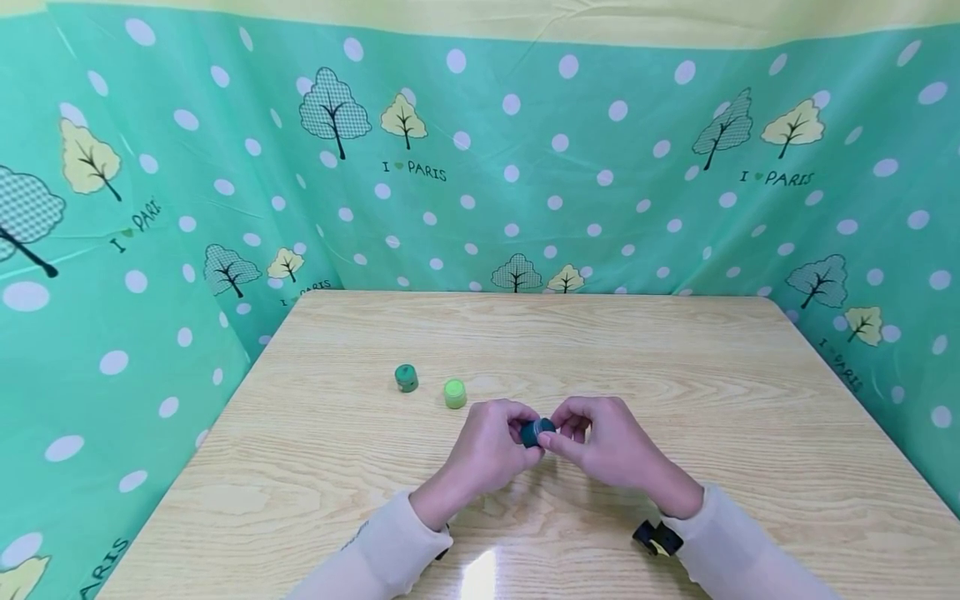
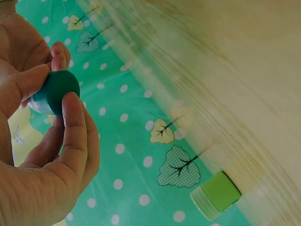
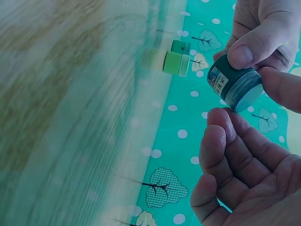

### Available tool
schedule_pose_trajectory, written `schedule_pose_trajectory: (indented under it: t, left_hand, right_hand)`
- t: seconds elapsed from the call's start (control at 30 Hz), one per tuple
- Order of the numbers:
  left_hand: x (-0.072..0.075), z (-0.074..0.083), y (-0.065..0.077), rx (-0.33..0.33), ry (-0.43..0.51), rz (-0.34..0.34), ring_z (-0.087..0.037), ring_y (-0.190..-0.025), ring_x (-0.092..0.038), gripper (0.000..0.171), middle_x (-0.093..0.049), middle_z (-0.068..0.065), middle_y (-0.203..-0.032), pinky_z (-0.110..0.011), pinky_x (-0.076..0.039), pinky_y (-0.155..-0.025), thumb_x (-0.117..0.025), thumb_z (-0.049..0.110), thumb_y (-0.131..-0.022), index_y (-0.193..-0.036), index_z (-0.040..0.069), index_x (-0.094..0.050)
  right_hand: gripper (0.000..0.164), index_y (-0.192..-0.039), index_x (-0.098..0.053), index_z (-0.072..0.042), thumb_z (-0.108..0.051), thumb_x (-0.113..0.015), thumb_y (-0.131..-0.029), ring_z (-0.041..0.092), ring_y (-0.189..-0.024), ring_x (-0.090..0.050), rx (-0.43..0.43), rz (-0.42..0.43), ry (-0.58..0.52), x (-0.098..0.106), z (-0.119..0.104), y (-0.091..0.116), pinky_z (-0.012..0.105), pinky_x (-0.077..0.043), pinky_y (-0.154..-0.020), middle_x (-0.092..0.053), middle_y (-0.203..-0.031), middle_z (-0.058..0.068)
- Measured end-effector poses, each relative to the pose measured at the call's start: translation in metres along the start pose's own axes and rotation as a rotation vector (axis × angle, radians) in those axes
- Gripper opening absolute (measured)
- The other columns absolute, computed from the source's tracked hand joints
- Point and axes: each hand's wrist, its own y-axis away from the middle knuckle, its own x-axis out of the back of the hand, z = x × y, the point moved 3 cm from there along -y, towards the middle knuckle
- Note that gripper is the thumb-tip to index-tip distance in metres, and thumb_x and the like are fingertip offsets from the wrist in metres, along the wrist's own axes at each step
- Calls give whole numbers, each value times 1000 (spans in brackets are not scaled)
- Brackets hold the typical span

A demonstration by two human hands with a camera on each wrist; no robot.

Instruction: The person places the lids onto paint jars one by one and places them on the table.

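Observation:
A small dark teal jar (image 1: 531, 433) with a translucent lid (image 3: 247, 95) is held above the table, tilted on its side. My left hand (image 1: 489, 443) grips the jar's body between thumb and fingers, beside a printed white label (image 3: 217, 81). From the other side, my right hand (image 1: 613, 439) pinches the lid's rim with thumb and index finger; its other fingers curve loosely below in the right wrist view. Left of the hands, a light green jar (image 1: 455, 394) stands upright on the table, and a darker green jar (image 1: 407, 378) is farther left.
The wooden table (image 1: 637, 358) reaches back to a green dotted curtain (image 1: 525, 192) printed with trees, which also hangs along both sides. A black strap piece (image 1: 658, 538) shows beneath the right sleeve. Light glares off the table's front (image 1: 480, 575).

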Motion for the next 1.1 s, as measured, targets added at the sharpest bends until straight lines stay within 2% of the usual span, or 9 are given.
schedule_pose_trajectory:
  t: [0.4,0.53,0.7,0.83,1.1]
  left_hand:
    - [1,1,0,10,3,-4,-10,-66,-63,18,-68,0,-77,-18,-51,-58,-79,5,-70,-87,8,-72]
    - [2,2,0,12,-6,1,-6,-64,-61,20,-68,1,-76,-18,-51,-57,-80,7,-70,-88,8,-72]
    - [3,3,0,22,-12,-4,-3,-63,-59,22,-67,2,-76,-17,-51,-58,-83,10,-69,-88,9,-72]
    - [3,4,0,29,-7,-10,-4,-64,-60,21,-68,2,-76,-17,-51,-58,-83,10,-69,-87,9,-72]
    - [3,4,0,27,1,-4,-7,-64,-62,17,-67,2,-73,-17,-51,-57,-82,9,-70,-85,9,-72]
  right_hand:
    - [27,-78,-66,-22,-48,-69,-83,9,-57,-53,-6,6,-11,0,0,0,23,-45,-48,-59,-68,-10]
    - [30,-89,-68,-20,-48,-72,-80,10,-61,-54,-8,3,-1,2,-2,0,23,-46,-51,-60,-73,-8]
    - [31,-103,-67,-20,-31,-81,-76,13,-67,-57,11,-13,-11,4,-6,0,24,-48,-55,-63,-83,-7]
    - [26,-100,-69,-22,-23,-80,-77,14,-68,-57,22,-21,-8,5,-6,0,24,-46,-54,-64,-84,-10]
    - [13,-89,-69,-24,-30,-77,-81,9,-65,-55,23,-11,9,4,-7,0,24,-47,-55,-61,-75,-14]
